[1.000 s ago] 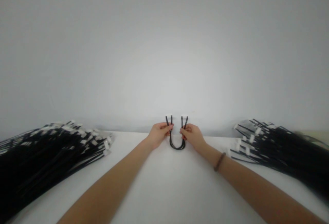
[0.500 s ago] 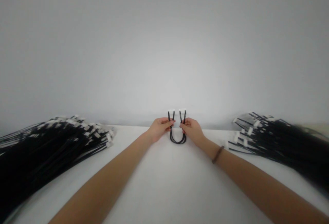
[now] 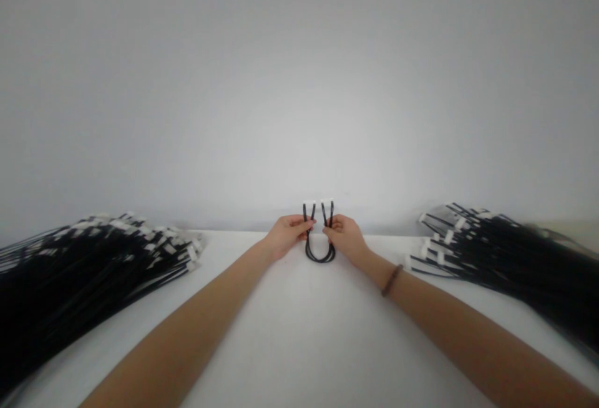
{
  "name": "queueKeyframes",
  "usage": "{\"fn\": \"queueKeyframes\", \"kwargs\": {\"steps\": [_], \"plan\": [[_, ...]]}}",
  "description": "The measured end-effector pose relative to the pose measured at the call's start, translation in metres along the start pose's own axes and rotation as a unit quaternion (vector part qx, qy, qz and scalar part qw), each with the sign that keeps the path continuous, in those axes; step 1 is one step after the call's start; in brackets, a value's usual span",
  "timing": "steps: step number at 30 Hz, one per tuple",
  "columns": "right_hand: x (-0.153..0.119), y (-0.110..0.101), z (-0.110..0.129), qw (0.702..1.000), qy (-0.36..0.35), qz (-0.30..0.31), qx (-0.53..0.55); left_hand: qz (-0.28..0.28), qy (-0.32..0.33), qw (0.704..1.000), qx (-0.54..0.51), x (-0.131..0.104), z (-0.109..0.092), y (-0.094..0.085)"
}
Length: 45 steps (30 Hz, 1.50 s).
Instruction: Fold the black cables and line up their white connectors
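Observation:
A black cable with a white connector on each end is bent into a U between my hands. My left hand pinches it just below the left connector. Below the right connector, my right hand grips the other leg of the cable. Both connectors point up and away from me, side by side with a small gap. Near each connector the cable splits into two dark strands. The loop hangs toward me, over or on the white table; I cannot tell whether it touches.
A large heap of black cables with white connectors lies on the left of the white table. Another such heap lies on the right, its connectors facing inward. A pale grey wall rises behind the table.
The whole view has shifted slightly, so hands, cable and heaps appear a little further left. The two connectors are marginally closer together; both hands keep their hold.

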State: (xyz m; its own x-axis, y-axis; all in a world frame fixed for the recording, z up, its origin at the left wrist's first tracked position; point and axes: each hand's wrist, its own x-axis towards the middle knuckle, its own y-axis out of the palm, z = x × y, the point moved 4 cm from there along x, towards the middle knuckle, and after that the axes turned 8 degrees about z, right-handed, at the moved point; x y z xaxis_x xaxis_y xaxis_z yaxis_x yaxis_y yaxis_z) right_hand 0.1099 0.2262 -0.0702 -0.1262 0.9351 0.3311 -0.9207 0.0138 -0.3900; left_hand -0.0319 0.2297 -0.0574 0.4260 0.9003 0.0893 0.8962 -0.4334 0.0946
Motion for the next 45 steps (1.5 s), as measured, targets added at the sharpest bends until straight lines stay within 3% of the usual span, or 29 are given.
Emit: {"fn": "queueKeyframes", "kwargs": {"steps": [30,45], "plan": [[-0.0003,-0.0002,0.0012,0.999,-0.014,0.007,-0.038,0.001,0.029,0.998,0.063,0.0002,0.0012,0.0024],[-0.0026,-0.0016,0.0076,0.999,-0.005,0.018,-0.027,0.031,0.003,0.999,-0.011,-0.0022,-0.0001,-0.0003]]}}
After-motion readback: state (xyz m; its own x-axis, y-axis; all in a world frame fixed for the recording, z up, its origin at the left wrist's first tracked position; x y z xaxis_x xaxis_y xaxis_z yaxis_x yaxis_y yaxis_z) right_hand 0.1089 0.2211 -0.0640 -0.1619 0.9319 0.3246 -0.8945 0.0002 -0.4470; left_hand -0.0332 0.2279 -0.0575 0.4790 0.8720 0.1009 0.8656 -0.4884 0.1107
